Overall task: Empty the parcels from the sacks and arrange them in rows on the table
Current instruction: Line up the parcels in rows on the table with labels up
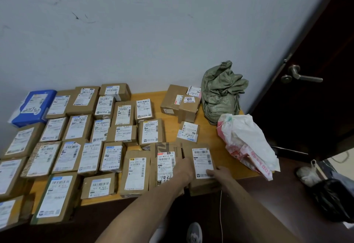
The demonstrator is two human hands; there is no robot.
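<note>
Clearly the step is squaring the front parcel (203,158) into its row at the bench's (212,143) near edge. The right hand (220,172) lies fingers-flat on its label; the left hand (184,169) sits at its left side, grip impossible to tell. It should slide flush against the neighbouring parcel (165,164) — label up, edges parallel — without overhanging.

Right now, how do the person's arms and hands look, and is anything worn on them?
Both forearms are bare up to the frame edge: no sleeves show. The left hand and the right hand wear no gloves, and no watch, bracelet or ring is visible.
</note>
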